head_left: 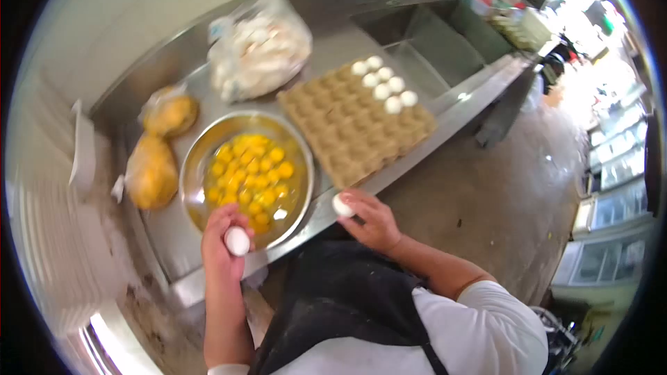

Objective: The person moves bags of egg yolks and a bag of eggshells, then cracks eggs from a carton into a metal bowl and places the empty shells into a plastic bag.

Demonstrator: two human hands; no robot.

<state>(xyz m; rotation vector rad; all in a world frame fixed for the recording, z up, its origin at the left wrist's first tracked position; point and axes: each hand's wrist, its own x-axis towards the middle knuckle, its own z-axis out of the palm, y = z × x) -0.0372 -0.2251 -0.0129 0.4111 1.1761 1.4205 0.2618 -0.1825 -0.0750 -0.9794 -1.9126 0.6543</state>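
Egg in left grip, second egg in right grip, near yolk bowl

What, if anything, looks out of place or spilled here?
Only a small dark spot on the floor, darker than its surroundings, too blurred to identify. The yolks sit inside the metal bowl, and I see no clear spill on the counter.

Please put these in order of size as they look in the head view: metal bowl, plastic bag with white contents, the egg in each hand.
1. Metal bowl
2. Plastic bag with white contents
3. Left egg and right egg: not ranked; they look alike, and the right one is partly hidden.
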